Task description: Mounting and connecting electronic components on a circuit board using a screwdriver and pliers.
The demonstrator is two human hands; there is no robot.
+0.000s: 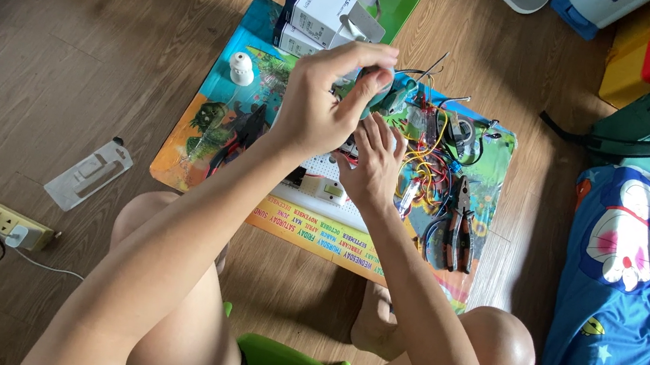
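- Your left hand (pixel 324 94) is raised above the small colourful table (pixel 199 144), its fingers closed around a green circuit board (pixel 383 95).
- Your right hand (pixel 372 164) sits just below, fingertips up against the underside of that board (exact contact is hidden).
- A white breadboard (pixel 314 194) lies on the table under both hands.
- A tangle of red, yellow and black wires (pixel 425 160) spreads to the right of the hands.
- Pliers (pixel 460 227) lie near the table's right edge.
- White boxes (pixel 322 15) stand at the far edge; a white bulb socket (pixel 241 69) sits left of them.
- A power strip (pixel 6 222) rests on the wooden floor (pixel 107 14).
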